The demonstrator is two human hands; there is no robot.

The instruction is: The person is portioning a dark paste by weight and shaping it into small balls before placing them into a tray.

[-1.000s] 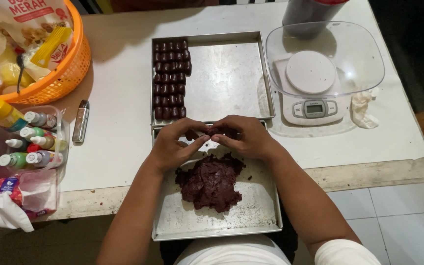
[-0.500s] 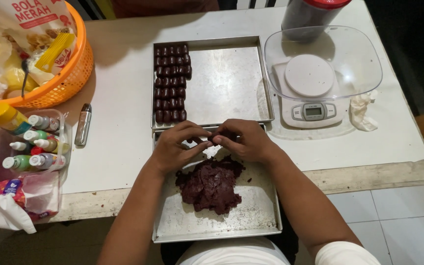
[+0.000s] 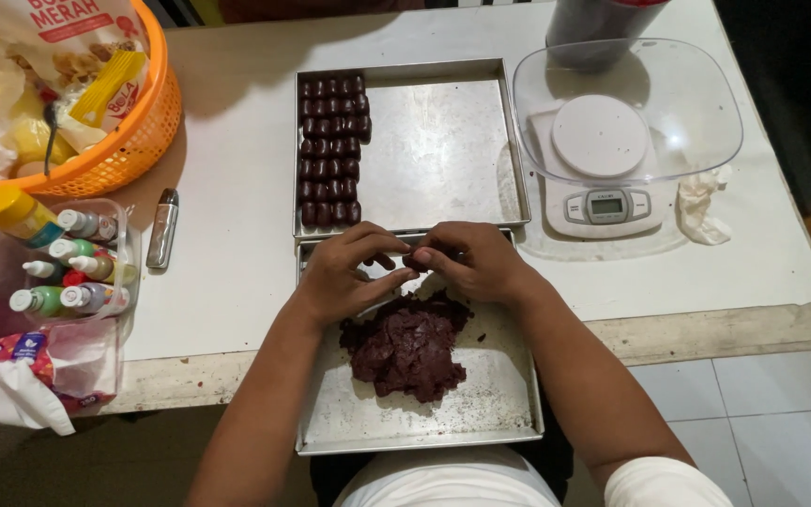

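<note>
While both grips pinch one small dark dough piece (image 3: 415, 260) between fingertips, left hand (image 3: 347, 275) and right hand (image 3: 471, 261) meet over the near tray (image 3: 509, 413), dough mound (image 3: 407, 345) just below them, shaped rows (image 3: 329, 148) in the far tray (image 3: 443, 150), scale (image 3: 605, 169) right on the tabletop (image 3: 227, 253).

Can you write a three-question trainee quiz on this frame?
1. True or false: the far metal tray is completely filled with dark shaped pieces.
2. Where does the dark dough mound lie? A) near metal tray B) clear scale bowl C) orange basket
3. What do the left hand and right hand pinch between their fingertips?

Key: 1 false, the pieces fill only its left side; 2 A; 3 a small dough piece.
</note>
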